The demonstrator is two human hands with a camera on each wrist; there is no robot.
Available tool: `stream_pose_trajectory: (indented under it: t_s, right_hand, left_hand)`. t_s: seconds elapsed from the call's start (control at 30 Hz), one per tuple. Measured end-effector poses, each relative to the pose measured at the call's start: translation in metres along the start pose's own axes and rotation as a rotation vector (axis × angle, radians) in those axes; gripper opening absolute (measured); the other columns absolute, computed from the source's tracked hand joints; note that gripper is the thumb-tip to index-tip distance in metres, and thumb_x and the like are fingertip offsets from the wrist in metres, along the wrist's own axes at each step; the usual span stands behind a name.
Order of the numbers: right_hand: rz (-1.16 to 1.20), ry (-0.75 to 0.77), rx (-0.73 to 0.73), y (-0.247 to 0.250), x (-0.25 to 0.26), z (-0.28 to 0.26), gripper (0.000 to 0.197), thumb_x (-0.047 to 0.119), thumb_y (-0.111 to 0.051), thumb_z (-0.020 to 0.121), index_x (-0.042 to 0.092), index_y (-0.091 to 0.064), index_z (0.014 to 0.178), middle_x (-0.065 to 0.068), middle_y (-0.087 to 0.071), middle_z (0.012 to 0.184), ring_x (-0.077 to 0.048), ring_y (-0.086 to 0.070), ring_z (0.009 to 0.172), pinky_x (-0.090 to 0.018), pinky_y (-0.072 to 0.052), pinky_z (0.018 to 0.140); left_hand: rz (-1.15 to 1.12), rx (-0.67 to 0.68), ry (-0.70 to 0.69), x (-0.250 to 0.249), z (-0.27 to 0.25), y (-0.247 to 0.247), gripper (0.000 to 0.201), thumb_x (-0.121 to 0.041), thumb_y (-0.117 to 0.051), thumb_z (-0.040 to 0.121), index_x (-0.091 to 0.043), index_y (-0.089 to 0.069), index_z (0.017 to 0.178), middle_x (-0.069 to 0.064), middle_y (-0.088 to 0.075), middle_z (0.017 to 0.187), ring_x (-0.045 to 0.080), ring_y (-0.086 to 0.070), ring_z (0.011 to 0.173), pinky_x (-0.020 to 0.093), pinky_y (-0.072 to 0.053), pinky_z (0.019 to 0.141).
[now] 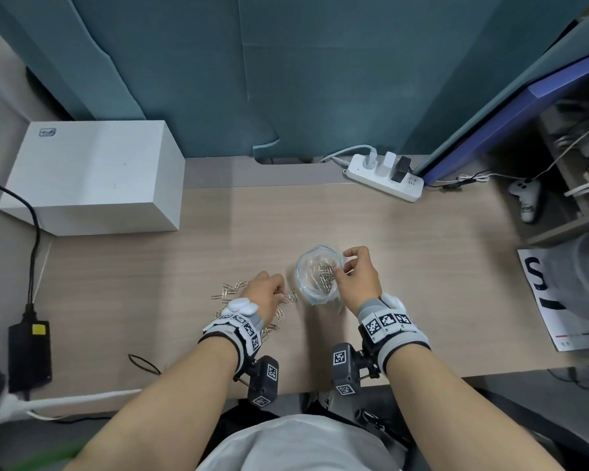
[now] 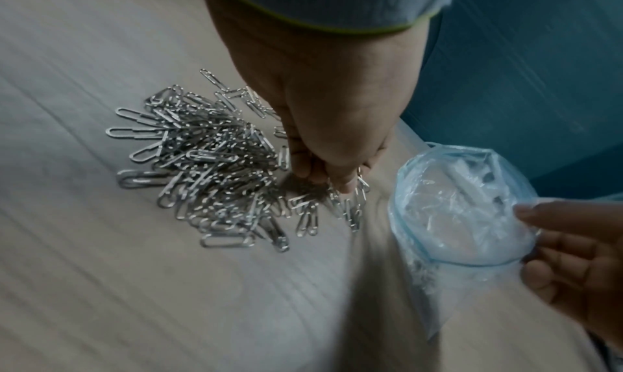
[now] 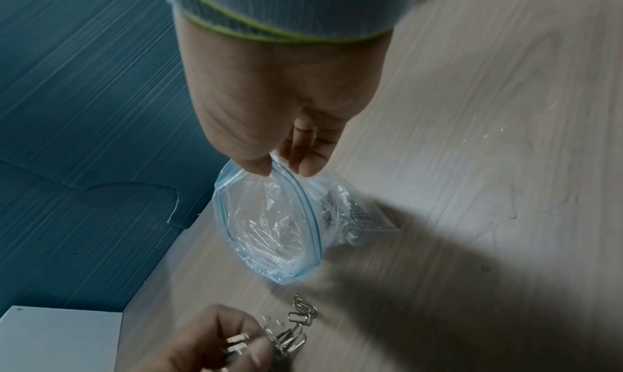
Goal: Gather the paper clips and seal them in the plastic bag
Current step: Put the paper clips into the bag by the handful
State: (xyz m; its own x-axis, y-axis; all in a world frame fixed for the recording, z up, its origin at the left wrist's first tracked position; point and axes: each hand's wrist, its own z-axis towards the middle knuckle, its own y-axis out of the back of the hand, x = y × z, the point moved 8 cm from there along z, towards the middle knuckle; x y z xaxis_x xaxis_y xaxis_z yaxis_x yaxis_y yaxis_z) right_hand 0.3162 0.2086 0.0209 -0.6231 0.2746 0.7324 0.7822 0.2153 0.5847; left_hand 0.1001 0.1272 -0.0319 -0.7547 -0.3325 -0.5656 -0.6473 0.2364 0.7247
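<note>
clear plastic with a blue zip strip makes up the plastic bag (image 1: 317, 277), which is stood on the wooden desk (image 1: 422, 266) in front of the person, its mouth held wide and turned upward and a little toward the left. its long axis is judged to run from that mouth down toward the near edge of the desk, where the crumpled bottom rests. a small clump of paper clips (image 1: 327, 277) is already seen inside it, so the gathering is judged to be partly done. the larger share, a loose silver pile of paper clips (image 2: 209, 162), is still spread on the desk just left of the bag, lying in all directions with no common heading. the zip is not yet pressed closed, so the sealing is judged to be wholly left.

the rim of the bag is pinched between thumb and fingers of the right hand (image 1: 357, 277), by which the mouth is kept open. a few clips at the near edge of the pile are pinched by the curled fingertips of the left hand (image 2: 330, 138), low over the desk. a white box (image 1: 96, 175) and a power strip (image 1: 385, 175) are set well apart toward the back.
</note>
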Motion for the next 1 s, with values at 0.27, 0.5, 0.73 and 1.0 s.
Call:
stream_pose_trajectory:
  t_s: [0.27,0.5,0.73,1.0]
  right_hand:
    - [-0.004,0.007,-0.016,-0.001,0.002,-0.003,0.03,0.011,-0.064,0.088,0.025,-0.05,0.111,-0.003,-0.066,0.086,-0.024,-0.065,0.08,-0.042,-0.055,0.077]
    - [0.002,0.0,-0.053,0.012,-0.005,-0.003,0.027,0.015,-0.064,0.091,0.025,-0.049,0.111,0.0,-0.064,0.086,-0.023,-0.065,0.081,-0.037,-0.052,0.074]
    - [0.005,-0.002,-0.053,0.021,-0.011,-0.005,0.027,0.017,-0.064,0.092,0.024,-0.048,0.112,0.001,-0.062,0.086,-0.023,-0.064,0.082,-0.036,-0.05,0.076]
    - [-0.035,0.003,-0.004,0.009,-0.001,-0.008,0.027,0.013,-0.061,0.092,0.024,-0.049,0.113,-0.001,-0.065,0.087,-0.023,-0.064,0.083,-0.033,-0.044,0.07]
  left_hand:
    - [-0.225,-0.035,-0.165,-0.075,0.012,0.015,0.015,-0.02,-0.076,0.085,-0.024,-0.067,0.096,-0.006,-0.053,0.093,0.013,-0.056,0.079,0.023,-0.038,0.073]
    - [-0.18,-0.154,-0.106,-0.05,0.012,0.022,0.02,-0.013,-0.063,0.09,-0.032,-0.061,0.092,-0.008,-0.052,0.099,0.016,-0.059,0.082,0.031,-0.049,0.074]
    - [0.325,0.073,-0.362,-0.022,-0.001,-0.019,0.033,-0.03,-0.056,0.096,-0.038,-0.062,0.128,-0.009,-0.052,0.146,0.027,-0.049,0.128,0.042,-0.043,0.101]
    - [0.438,0.173,-0.352,0.008,-0.019,-0.007,0.051,-0.05,-0.074,0.08,-0.033,-0.061,0.126,-0.011,-0.055,0.135,0.02,-0.049,0.122,0.037,-0.043,0.1]
